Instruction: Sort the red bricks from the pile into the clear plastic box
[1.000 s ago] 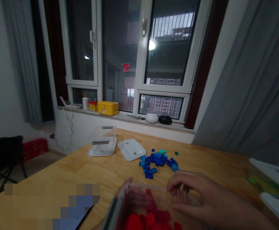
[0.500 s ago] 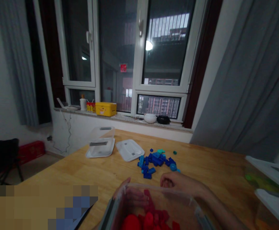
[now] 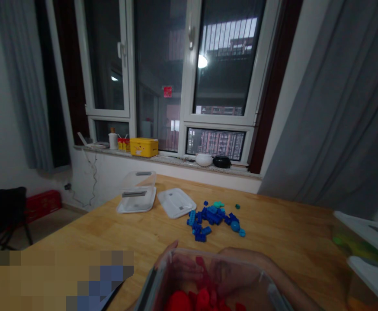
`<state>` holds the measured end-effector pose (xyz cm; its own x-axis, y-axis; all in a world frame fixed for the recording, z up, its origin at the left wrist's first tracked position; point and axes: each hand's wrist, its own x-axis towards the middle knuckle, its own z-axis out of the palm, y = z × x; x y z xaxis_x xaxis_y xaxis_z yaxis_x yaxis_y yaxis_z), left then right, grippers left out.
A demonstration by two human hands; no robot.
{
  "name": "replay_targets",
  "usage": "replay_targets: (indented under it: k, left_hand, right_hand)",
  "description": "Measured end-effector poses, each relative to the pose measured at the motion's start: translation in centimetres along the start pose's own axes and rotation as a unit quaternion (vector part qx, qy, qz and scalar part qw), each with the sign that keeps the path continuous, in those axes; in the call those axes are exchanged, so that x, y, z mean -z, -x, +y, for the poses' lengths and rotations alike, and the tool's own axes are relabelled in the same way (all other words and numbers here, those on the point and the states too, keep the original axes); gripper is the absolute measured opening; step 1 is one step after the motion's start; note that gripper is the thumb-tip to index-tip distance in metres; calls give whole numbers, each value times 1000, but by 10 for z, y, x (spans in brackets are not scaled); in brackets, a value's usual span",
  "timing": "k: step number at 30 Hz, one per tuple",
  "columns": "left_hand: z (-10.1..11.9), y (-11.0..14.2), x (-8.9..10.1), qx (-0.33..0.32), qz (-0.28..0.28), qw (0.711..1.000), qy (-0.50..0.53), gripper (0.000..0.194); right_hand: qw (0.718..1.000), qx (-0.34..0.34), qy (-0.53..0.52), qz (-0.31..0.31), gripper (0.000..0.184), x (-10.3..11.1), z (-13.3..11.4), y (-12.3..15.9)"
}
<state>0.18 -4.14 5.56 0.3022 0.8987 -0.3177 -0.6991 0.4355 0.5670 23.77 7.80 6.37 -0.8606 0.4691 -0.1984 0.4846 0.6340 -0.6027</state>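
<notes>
A clear plastic box [image 3: 260, 287] with grey side clips stands close in front of me, cut off by the lower edge. Red toy blocks [image 3: 205, 298] and a larger red round piece [image 3: 180, 301] lie inside it. My left hand [image 3: 184, 268] holds the box's far left side, its fingers long against the outer wall and its thumb above the rim. My right hand [image 3: 241, 261] is curled behind the far wall, partly seen through the plastic, and appears to grip it. Beyond the hands lies a loose pile of blue blocks [image 3: 211, 215].
A white lid [image 3: 176, 203] lies left of the blue pile, with another lidded clear box [image 3: 137, 194] beside it. At the right edge stand two clear boxes with white lids [image 3: 375, 276]. A teal piece [image 3: 218, 204] sits behind the pile. The windowsill carries a yellow box [image 3: 144, 147].
My right hand has moved down and toward me, from the table near the blue pile to behind the box's far wall. My left hand stays on the box.
</notes>
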Motion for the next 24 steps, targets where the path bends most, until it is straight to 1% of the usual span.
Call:
replay_targets:
  k: [3,6,8,10,12,14,16,17,19,21,23,24]
  left_hand:
    - [0,1,-1,2,-4,1000,1,38]
    - [0,-5,1,10,-8,1000,-1,38]
    - [2,-15,3,18,-9,1000,-4,38]
    - [4,-26,7,27,-10,1000,-8,39]
    - [6,-36,11,35,-12,999,-11,44]
    - [8,-39,16,42,-16,999,-14,52]
    - [9,-35,21,43,-22,999,-17,55]
    - [10,-32,24,41,-24,999,-17,54]
    - [10,-26,28,34,-30,999,-19,51]
    - [9,-24,30,29,-32,999,-21,50]
    - [8,-28,33,27,-32,999,-24,53]
    - [7,-32,35,26,-29,999,-28,55]
  right_hand:
    - [999,-18,34,-16,17,0,6,-4]
    - [998,-23,55,-14,11,3,11,-5]
    - [998,-28,56,-8,10,5,14,-4]
    - [998,-37,41,-2,14,8,17,-2]
    - [999,-42,25,1,17,10,18,-1]
    - [999,-35,15,3,16,14,17,-1]
    - [1000,-20,13,11,14,17,14,1]
    - [1000,-13,11,18,14,19,12,2]
    - [999,-7,5,34,21,24,6,7]
    - [998,-11,-10,57,26,31,-4,15]
    - [994,-27,-22,104,20,42,-19,27]
    - [989,-37,-20,142,16,48,-27,35]
